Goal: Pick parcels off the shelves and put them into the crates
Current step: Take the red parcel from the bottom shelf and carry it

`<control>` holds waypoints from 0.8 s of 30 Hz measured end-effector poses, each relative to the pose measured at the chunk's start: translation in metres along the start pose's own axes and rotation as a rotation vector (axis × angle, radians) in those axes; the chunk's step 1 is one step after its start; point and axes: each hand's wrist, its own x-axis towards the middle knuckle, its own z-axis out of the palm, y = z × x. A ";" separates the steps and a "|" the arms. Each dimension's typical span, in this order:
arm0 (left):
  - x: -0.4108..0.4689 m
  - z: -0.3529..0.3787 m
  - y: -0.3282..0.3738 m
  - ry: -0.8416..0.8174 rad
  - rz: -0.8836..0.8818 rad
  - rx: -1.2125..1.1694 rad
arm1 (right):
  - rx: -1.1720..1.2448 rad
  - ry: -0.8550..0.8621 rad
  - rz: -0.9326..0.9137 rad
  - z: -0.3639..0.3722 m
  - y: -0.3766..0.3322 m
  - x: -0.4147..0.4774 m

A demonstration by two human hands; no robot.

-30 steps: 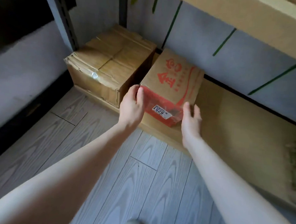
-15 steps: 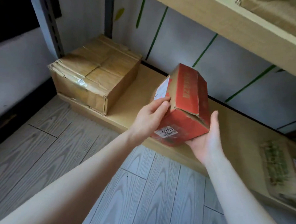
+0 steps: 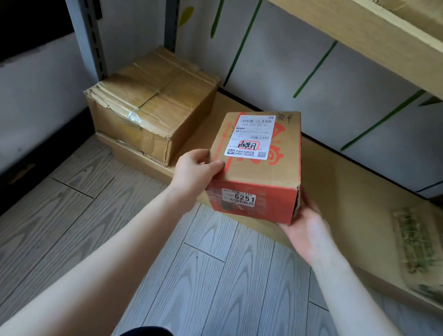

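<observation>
The fingers of the left hand [image 3: 197,170] are curled round the near left corner of the parcel [image 3: 260,167]. The thumb is laid across the top face at that edge, and the other fingers are hidden behind the left side, so their spread cannot be told. The right hand [image 3: 305,230] is cupped palm-up at the parcel's near right lower corner, with its fingers bent up against the right side and partly hidden by the box. The parcel is thus gripped between both hands and held clear of any surface. Both bare forearms are stretched forward, the left angled in from the lower left and the right from the lower right. The parcel is held nearly level, its brown top face bearing a white shipping label [image 3: 251,136] and its red near face a small sticker [image 3: 242,197] printed 6251. Behind and below the parcel the bottom shelf board [image 3: 348,184] is seen. To the parcel's left a worn brown box [image 3: 151,112] is set on that board, apart from the parcel. To its right a flat green packet [image 3: 418,252] is laid on the board. An upper shelf [image 3: 363,31] is seen above the parcel.
</observation>
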 end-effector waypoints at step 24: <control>-0.130 -0.023 0.106 0.151 -0.372 0.121 | -0.265 0.049 0.326 0.058 -0.061 -0.149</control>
